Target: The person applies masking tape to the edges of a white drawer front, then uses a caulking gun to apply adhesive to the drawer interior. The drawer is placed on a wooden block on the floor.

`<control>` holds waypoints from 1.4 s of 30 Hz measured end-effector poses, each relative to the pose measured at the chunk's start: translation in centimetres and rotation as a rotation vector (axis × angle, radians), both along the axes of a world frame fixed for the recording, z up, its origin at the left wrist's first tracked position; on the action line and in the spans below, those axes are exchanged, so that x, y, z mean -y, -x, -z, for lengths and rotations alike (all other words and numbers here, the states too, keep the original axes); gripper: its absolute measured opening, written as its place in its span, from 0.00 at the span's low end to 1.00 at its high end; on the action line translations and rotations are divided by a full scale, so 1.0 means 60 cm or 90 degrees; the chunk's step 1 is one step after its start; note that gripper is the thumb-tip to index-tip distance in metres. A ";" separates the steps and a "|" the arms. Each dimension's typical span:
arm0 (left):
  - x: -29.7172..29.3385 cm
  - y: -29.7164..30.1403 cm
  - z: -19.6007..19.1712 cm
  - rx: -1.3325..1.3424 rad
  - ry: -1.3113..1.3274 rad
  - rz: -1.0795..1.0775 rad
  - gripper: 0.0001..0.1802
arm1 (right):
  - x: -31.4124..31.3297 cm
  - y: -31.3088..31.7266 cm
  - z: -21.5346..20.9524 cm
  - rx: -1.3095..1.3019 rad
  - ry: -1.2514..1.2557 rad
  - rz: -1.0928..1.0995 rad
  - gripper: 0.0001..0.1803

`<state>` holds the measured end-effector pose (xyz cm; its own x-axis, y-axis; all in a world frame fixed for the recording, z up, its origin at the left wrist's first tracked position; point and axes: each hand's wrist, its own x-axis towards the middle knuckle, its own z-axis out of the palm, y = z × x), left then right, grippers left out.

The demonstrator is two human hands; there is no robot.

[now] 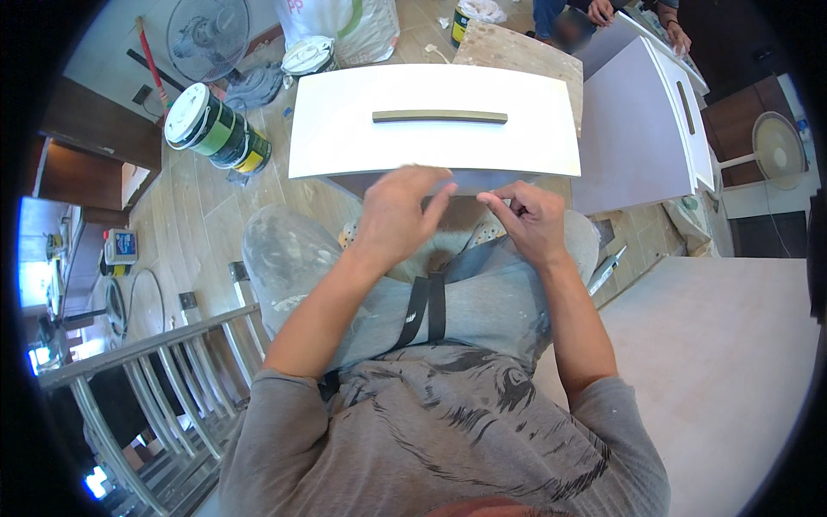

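A white drawer front [336,121] faces up before my knees, with a bar-shaped bronze-coloured handle [439,117] across it. Both hands are raised at its near edge, a short gap between them. My left hand [396,215] has its thumb and fingers bent toward one another, with the fingertips slightly blurred. Curled fingers and a thumb pointing left shape my right hand [534,222]. Whatever either hand pinches, if anything, is too small to make out.
Paint buckets [205,121] and a fan [211,43] stand at the far left. A metal railing [164,345] runs along the left. At right stands a white cabinet piece [633,129], with another person's hands [679,39] beyond. A pale board [724,345] lies at lower right.
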<state>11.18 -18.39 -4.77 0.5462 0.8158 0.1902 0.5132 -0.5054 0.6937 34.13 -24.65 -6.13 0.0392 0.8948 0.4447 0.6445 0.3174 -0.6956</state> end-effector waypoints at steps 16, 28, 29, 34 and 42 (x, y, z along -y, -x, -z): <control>-0.009 -0.052 0.029 -0.162 -0.285 -0.083 0.29 | 0.005 -0.001 0.001 0.016 0.008 0.023 0.09; -0.015 -0.042 0.010 -0.191 -0.220 -0.160 0.25 | 0.008 0.000 -0.002 0.026 0.010 0.025 0.11; -0.016 -0.053 0.013 -0.184 -0.228 -0.145 0.25 | 0.007 0.000 -0.002 0.026 0.008 0.023 0.11; -0.015 -0.104 0.030 -0.179 -0.263 -0.067 0.26 | 0.006 -0.004 0.006 0.036 0.055 -0.035 0.08; -0.027 -0.148 0.059 -0.242 -0.309 0.084 0.32 | -0.013 0.009 0.024 0.356 0.522 -0.160 0.12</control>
